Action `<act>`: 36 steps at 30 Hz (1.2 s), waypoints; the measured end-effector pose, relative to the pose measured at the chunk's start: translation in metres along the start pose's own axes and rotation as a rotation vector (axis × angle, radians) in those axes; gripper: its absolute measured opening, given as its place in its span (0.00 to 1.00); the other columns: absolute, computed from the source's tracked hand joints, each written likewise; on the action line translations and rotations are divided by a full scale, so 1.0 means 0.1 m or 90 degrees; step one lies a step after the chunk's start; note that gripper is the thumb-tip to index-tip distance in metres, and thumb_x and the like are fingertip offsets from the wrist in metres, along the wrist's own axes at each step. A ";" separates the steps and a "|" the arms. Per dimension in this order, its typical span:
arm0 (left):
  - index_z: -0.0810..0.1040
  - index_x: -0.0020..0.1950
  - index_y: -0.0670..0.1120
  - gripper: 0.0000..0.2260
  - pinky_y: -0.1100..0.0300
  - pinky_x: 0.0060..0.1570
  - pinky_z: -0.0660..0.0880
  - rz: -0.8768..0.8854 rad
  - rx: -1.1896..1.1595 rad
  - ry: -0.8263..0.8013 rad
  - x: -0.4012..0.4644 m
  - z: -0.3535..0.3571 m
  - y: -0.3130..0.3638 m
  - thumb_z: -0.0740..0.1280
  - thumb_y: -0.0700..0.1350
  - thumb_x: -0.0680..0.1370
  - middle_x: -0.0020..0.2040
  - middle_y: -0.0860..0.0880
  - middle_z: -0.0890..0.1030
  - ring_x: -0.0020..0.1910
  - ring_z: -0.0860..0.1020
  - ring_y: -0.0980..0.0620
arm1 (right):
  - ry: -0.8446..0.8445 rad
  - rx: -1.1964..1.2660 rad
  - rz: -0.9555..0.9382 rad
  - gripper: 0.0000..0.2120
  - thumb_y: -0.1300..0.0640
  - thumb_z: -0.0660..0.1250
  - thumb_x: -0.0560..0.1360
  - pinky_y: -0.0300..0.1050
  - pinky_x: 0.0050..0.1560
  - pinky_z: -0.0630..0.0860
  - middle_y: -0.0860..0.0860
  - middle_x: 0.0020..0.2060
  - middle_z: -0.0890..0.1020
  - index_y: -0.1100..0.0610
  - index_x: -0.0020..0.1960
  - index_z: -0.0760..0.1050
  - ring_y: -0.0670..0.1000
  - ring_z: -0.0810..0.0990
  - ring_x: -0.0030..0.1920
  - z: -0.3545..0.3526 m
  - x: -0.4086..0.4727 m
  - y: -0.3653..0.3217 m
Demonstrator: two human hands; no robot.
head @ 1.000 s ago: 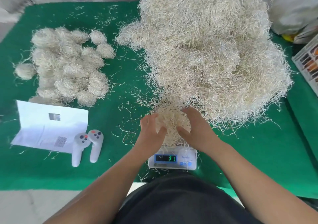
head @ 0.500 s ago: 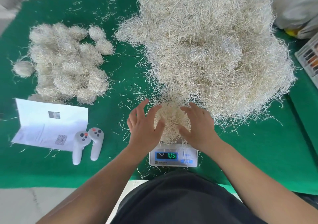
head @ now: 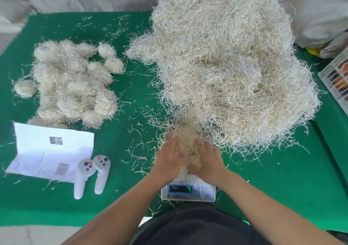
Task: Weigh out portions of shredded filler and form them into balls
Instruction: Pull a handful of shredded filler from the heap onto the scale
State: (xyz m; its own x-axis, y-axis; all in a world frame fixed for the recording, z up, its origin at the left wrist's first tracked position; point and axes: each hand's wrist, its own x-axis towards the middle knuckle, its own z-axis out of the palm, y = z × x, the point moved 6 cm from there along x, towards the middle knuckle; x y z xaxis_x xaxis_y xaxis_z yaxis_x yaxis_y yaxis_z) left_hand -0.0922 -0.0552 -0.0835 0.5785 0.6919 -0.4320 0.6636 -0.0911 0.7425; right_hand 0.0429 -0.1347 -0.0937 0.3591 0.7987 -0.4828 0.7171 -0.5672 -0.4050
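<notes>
A small tuft of pale shredded filler (head: 186, 141) is squeezed between my left hand (head: 168, 157) and my right hand (head: 208, 159), just above a small white digital scale (head: 188, 192) at the table's near edge. Both hands press against the tuft from either side with fingers curved around it. The scale's lit display is visible below my wrists; part of its platform shows behind the tuft. A huge loose heap of filler (head: 226, 65) fills the middle and right of the table. Several finished filler balls (head: 73, 82) lie piled at the left.
The table wears a green cloth (head: 282, 178) strewn with stray strands. A white printed sheet (head: 50, 152) and two white hand controllers (head: 92, 175) lie at the near left. A plastic bag (head: 320, 18) and a compartment box (head: 337, 77) stand at the right.
My hands went from spread on either side of the tuft to closing in on it and drawing it nearer. The scale's reading changed.
</notes>
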 end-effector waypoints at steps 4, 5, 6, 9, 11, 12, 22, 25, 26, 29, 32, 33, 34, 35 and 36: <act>0.55 0.84 0.58 0.35 0.49 0.77 0.60 0.001 -0.316 -0.067 0.08 0.12 0.38 0.62 0.66 0.80 0.80 0.57 0.62 0.77 0.63 0.56 | -0.015 0.305 -0.002 0.13 0.68 0.62 0.81 0.65 0.60 0.79 0.65 0.55 0.82 0.60 0.65 0.75 0.64 0.82 0.57 -0.09 0.08 -0.32; 0.61 0.82 0.58 0.35 0.46 0.74 0.68 -0.013 -0.381 -0.029 0.12 0.06 0.49 0.64 0.68 0.77 0.78 0.56 0.69 0.73 0.71 0.55 | 0.021 0.393 -0.007 0.12 0.69 0.63 0.81 0.66 0.54 0.81 0.65 0.49 0.84 0.60 0.61 0.77 0.66 0.84 0.51 -0.19 0.08 -0.38; 0.68 0.77 0.57 0.33 0.47 0.64 0.79 -0.034 -0.452 0.024 0.16 -0.04 0.57 0.66 0.68 0.75 0.72 0.53 0.77 0.65 0.80 0.54 | 0.066 0.460 -0.024 0.10 0.68 0.64 0.81 0.65 0.50 0.83 0.64 0.45 0.84 0.59 0.59 0.78 0.64 0.85 0.46 -0.33 0.06 -0.43; 0.78 0.62 0.51 0.19 0.54 0.36 0.83 -0.138 -0.657 0.168 0.30 -0.40 0.81 0.72 0.61 0.77 0.53 0.45 0.86 0.45 0.87 0.46 | 0.114 0.629 -0.092 0.13 0.64 0.66 0.82 0.54 0.47 0.84 0.57 0.49 0.86 0.51 0.62 0.75 0.53 0.85 0.46 -0.69 0.00 -0.65; 0.81 0.58 0.46 0.16 0.45 0.42 0.85 -0.153 -0.771 0.206 0.41 -0.64 0.98 0.69 0.57 0.80 0.51 0.43 0.87 0.45 0.87 0.41 | 0.184 0.698 -0.166 0.21 0.60 0.69 0.81 0.49 0.53 0.83 0.54 0.62 0.81 0.44 0.68 0.69 0.51 0.84 0.58 -0.95 -0.03 -0.83; 0.83 0.57 0.44 0.17 0.42 0.46 0.84 -0.124 -0.810 0.192 0.46 -0.75 1.12 0.67 0.57 0.80 0.51 0.43 0.86 0.46 0.87 0.41 | 0.244 0.702 -0.191 0.25 0.56 0.71 0.79 0.51 0.60 0.82 0.53 0.68 0.74 0.40 0.71 0.66 0.51 0.79 0.65 -1.11 -0.05 -0.90; 0.67 0.63 0.80 0.19 0.45 0.56 0.80 0.141 -0.545 0.157 0.30 -1.17 2.05 0.61 0.53 0.83 0.67 0.40 0.74 0.62 0.77 0.46 | 0.264 0.844 -0.217 0.16 0.43 0.70 0.79 0.36 0.37 0.80 0.46 0.36 0.85 0.55 0.53 0.73 0.37 0.83 0.37 -2.07 -0.08 -1.24; 0.79 0.70 0.52 0.29 0.40 0.69 0.72 0.144 -0.640 0.029 0.25 -1.17 2.12 0.65 0.65 0.74 0.69 0.43 0.79 0.67 0.78 0.45 | 0.273 0.852 -0.196 0.17 0.41 0.71 0.77 0.30 0.26 0.74 0.33 0.28 0.80 0.52 0.51 0.69 0.34 0.78 0.26 -2.22 -0.06 -1.24; 0.85 0.62 0.51 0.26 0.43 0.64 0.75 0.137 -0.690 -0.015 0.23 -1.15 2.16 0.65 0.66 0.74 0.61 0.44 0.84 0.62 0.82 0.47 | 0.255 0.866 -0.182 0.25 0.36 0.73 0.74 0.34 0.27 0.76 0.34 0.35 0.83 0.53 0.57 0.70 0.36 0.80 0.28 -2.24 -0.08 -1.27; 0.88 0.53 0.53 0.19 0.53 0.42 0.83 0.105 -0.734 0.017 0.13 -1.12 2.28 0.67 0.66 0.76 0.44 0.48 0.86 0.49 0.87 0.49 | 0.212 0.901 -0.131 0.62 0.20 0.68 0.59 0.41 0.44 0.75 0.47 0.66 0.77 0.51 0.82 0.53 0.41 0.77 0.51 -2.24 -0.12 -1.39; 0.80 0.67 0.58 0.24 0.44 0.60 0.80 0.058 -0.730 0.063 0.11 -1.08 2.30 0.65 0.68 0.77 0.62 0.50 0.84 0.62 0.83 0.46 | 0.208 0.946 -0.111 0.59 0.21 0.65 0.65 0.43 0.51 0.74 0.55 0.76 0.70 0.51 0.84 0.49 0.47 0.71 0.59 -2.22 -0.14 -1.41; 0.82 0.65 0.57 0.23 0.43 0.61 0.80 0.050 -0.731 0.055 0.08 -1.08 2.33 0.66 0.69 0.77 0.61 0.49 0.85 0.59 0.84 0.47 | 0.208 0.947 -0.123 0.50 0.23 0.66 0.70 0.43 0.46 0.78 0.55 0.69 0.77 0.49 0.82 0.58 0.46 0.75 0.54 -2.21 -0.12 -1.38; 0.85 0.59 0.56 0.21 0.45 0.59 0.80 0.042 -0.719 0.046 0.06 -1.08 2.34 0.66 0.68 0.76 0.56 0.47 0.87 0.55 0.86 0.47 | 0.218 0.920 -0.164 0.34 0.27 0.65 0.73 0.44 0.41 0.80 0.52 0.58 0.83 0.43 0.73 0.71 0.43 0.78 0.47 -2.22 -0.13 -1.40; 0.88 0.52 0.54 0.19 0.47 0.55 0.80 0.036 -0.707 0.037 0.06 -1.10 2.36 0.67 0.66 0.77 0.51 0.46 0.88 0.50 0.87 0.46 | 0.281 0.843 -0.202 0.17 0.31 0.62 0.75 0.46 0.40 0.81 0.48 0.51 0.84 0.35 0.60 0.78 0.39 0.77 0.43 -2.27 -0.16 -1.42; 0.88 0.49 0.52 0.19 0.48 0.53 0.78 0.037 -0.707 0.021 0.06 -1.11 2.37 0.66 0.64 0.78 0.48 0.45 0.88 0.48 0.87 0.46 | 0.353 0.737 -0.232 0.10 0.36 0.59 0.75 0.42 0.44 0.77 0.43 0.51 0.81 0.31 0.53 0.76 0.35 0.75 0.45 -2.32 -0.19 -1.44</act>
State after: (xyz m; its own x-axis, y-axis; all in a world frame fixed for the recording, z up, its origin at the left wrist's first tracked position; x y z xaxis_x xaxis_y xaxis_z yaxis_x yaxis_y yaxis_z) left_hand 0.0164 0.0067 0.1465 0.5707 0.7280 -0.3799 -0.1676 0.5561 0.8140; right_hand 0.0714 -0.0213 0.1543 0.6484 0.7590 0.0599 0.0064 0.0732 -0.9973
